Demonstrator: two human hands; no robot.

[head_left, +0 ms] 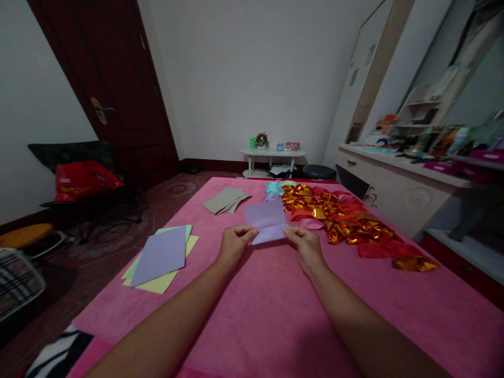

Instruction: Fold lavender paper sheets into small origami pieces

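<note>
A purple sheet of paper (266,218) with a crease across it is held up over the pink cloth (268,310). My left hand (237,242) pinches its left edge between thumb and fingers. At the opposite edge, my right hand (306,244) pinches it the same way. To the left lies a stack of coloured paper (163,255), purple on top with green and yellow beneath. Beyond it are fanned grey sheets (226,200). Right of the held sheet spreads a heap of shiny gold and red folded pieces (334,212), with light blue ones (274,188) at its far end.
A chair holding a red bag (84,180) stands at the left, near a dark door (106,79). Against the far wall is a small white table (272,153) with a potted plant (261,139). A cluttered white dresser (397,176) runs along the right.
</note>
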